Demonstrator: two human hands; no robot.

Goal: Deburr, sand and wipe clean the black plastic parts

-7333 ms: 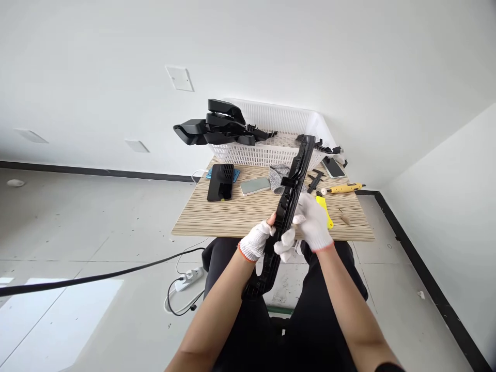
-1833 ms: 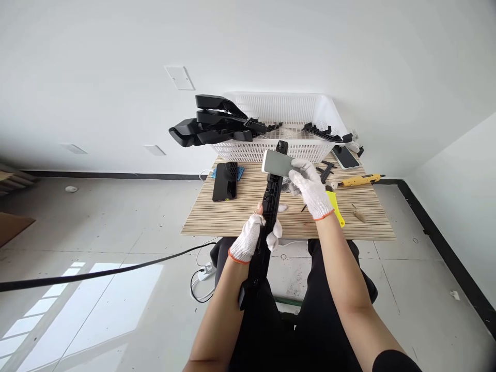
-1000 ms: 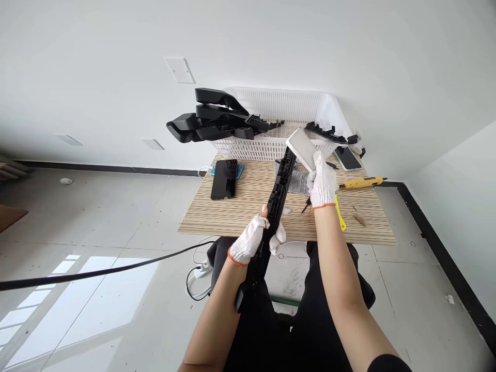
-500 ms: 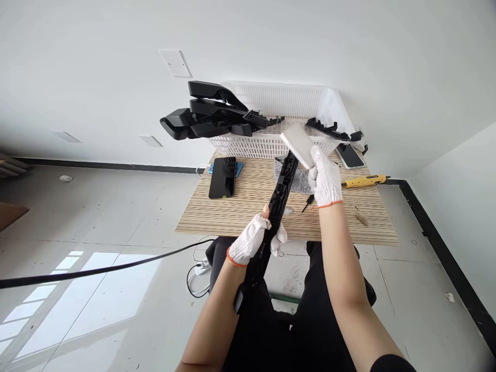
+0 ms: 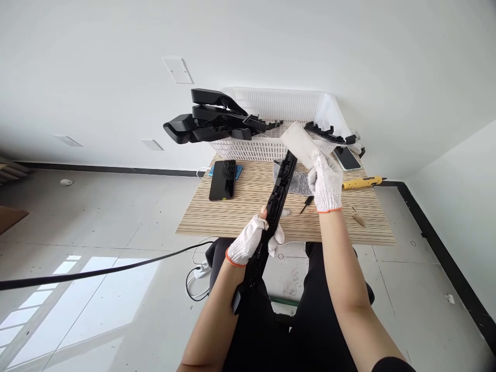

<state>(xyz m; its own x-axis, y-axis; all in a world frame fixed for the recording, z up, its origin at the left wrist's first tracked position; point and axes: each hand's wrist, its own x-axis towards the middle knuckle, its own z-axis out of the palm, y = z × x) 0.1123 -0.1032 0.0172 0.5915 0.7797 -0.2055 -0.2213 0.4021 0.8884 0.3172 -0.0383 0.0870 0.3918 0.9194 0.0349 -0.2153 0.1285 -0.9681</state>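
Observation:
My left hand (image 5: 251, 240), in a white knit glove with a bare thumb tip, is wrapped round a long black plastic trim piece (image 5: 279, 194). The piece slants from my lap up over the table, its ribbed side facing me. In its white glove, my right hand (image 5: 325, 181) grips a flat, off-white rectangular block (image 5: 298, 140) by its lower right corner. The block is at the top end of the black piece; whether they touch I cannot tell. Behind them a grey cloth (image 5: 300, 183) lies on the table.
A white plastic basket (image 5: 248, 150) at the back holds several black plastic parts (image 5: 209, 116), some jutting out left. On the table (image 5: 217, 219) are a black phone (image 5: 222, 180), another phone (image 5: 346, 158), a yellow tool (image 5: 362, 182) and a small black-handled tool (image 5: 307, 203). A black cable (image 5: 116, 267) crosses at left.
The off-white block has turned slightly, showing more of its flat face, and my right hand has shifted a little with it. My left hand keeps its hold. The view has tilted slightly.

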